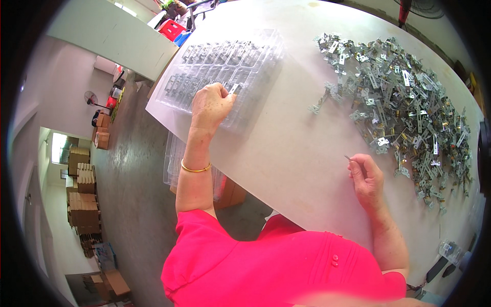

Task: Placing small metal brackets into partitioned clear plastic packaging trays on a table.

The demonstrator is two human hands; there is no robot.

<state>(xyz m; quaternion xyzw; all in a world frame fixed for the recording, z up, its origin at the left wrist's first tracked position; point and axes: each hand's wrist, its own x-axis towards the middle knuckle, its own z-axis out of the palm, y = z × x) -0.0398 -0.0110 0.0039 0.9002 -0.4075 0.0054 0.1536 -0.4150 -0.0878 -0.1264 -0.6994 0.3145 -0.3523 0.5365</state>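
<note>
Left hand (pixel 211 106) is pinching 1 bracket (pixel 233 88) at the tray (pixel 245 105), right hand (pixel 367 181) 1 thin piece (pixel 348 157); I'm favouring gentle lowering.

Brightly lit throughout, nearly washed out on the pale bench (pixel 291 148) toward 12 o'clock. Blown white at the window (pixel 59 148) at 9. Hazy with glare over the clear tray (pixel 272 48) at 11, softly shadowed just beside it; glinting off the metal pieces (pixel 409 112) at 2. Streaked with sheen on the floor (pixel 120 153) near 9. Out of focus in a pinkish smear (pixel 348 299) at 5. Bent and black-ringed at the rim.
</note>
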